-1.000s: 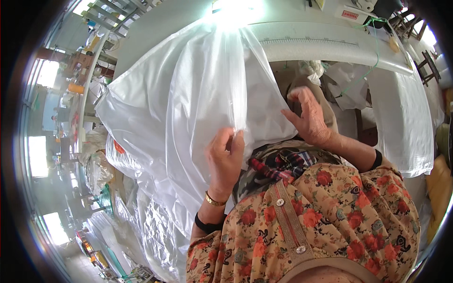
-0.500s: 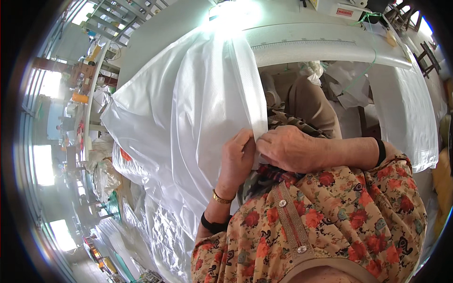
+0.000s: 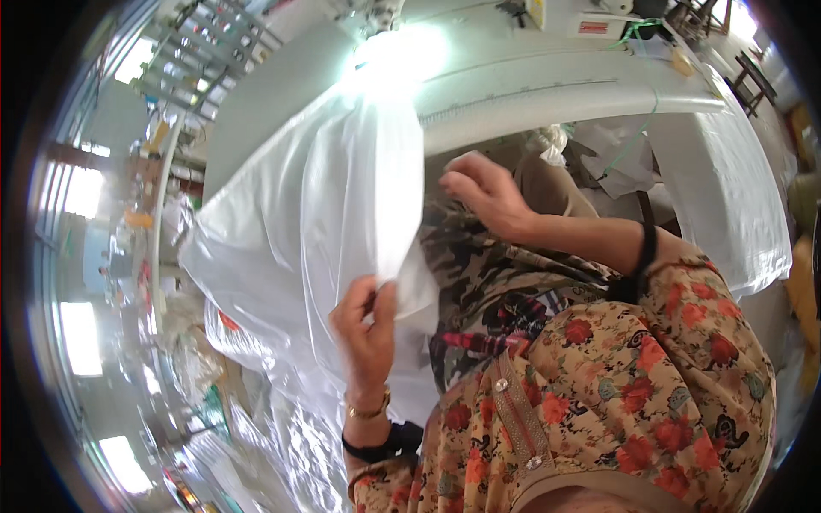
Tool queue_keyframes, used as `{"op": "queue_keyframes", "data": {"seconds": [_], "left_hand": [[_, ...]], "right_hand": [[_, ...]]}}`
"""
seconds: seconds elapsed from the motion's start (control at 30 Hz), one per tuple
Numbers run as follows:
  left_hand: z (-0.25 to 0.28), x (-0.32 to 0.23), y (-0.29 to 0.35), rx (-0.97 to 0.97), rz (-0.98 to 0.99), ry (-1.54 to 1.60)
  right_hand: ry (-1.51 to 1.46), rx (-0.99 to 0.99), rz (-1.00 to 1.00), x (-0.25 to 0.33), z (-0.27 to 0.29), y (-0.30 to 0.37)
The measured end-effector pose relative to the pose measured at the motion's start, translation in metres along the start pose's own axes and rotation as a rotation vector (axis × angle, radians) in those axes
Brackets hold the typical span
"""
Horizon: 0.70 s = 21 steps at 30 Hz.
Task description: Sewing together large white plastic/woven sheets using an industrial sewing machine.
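Note:
A large glossy white sheet (image 3: 342,197) of fabric or film hangs in folds from the table toward my lap. My left hand (image 3: 366,321) grips its folded edge low down, thumb on the right side and fingers behind. Off to the right of that edge, my right hand (image 3: 487,192) is raised over my lap, away from the sheet. Its fingers are half bent and apart, slightly blurred, with nothing visible in them. At the far end, the sheet runs into the glare of a bright lamp (image 3: 398,56), which hides that part.
The pale worktable (image 3: 513,77) has ruler marks along its front. A white box (image 3: 594,27) stands at its back right. White sheeting (image 3: 723,197) hangs over the right side. Crinkled clear plastic (image 3: 299,436) lies lower left. A dark stool (image 3: 753,81) stands far right.
My right hand has let go of the sheet's edge and moved up, away from my left hand. My left hand has shifted left and down, still gripping the edge. The view has turned slightly.

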<state>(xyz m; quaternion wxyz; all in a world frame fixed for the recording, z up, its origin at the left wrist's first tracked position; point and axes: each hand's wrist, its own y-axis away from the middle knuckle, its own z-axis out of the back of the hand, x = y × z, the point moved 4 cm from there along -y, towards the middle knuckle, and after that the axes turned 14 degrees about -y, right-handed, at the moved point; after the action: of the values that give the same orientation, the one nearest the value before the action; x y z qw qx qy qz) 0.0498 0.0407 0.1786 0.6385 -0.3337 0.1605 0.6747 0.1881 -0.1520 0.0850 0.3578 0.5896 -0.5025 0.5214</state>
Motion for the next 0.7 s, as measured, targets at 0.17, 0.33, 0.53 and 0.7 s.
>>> {"op": "queue_keyframes", "data": {"seconds": [0.17,0.33,0.53,0.7], "left_hand": [[0.050,-0.074,-0.038,0.095,-0.303,-0.243],[0.071,-0.069,-0.029,0.178,-0.342,-0.534],[-0.006,-0.007,0.008,0.149,-0.433,-0.598],[-0.018,0.004,0.019,-0.027,-0.296,-0.470]], "right_hand": [[0.224,0.113,0.435,-0.122,-0.134,-0.093],[0.089,0.362,0.431,-0.078,-0.174,-0.100],[0.035,0.657,0.358,-0.062,-0.164,-0.077],[0.237,0.949,0.056,-0.017,-0.084,-0.050]]}}
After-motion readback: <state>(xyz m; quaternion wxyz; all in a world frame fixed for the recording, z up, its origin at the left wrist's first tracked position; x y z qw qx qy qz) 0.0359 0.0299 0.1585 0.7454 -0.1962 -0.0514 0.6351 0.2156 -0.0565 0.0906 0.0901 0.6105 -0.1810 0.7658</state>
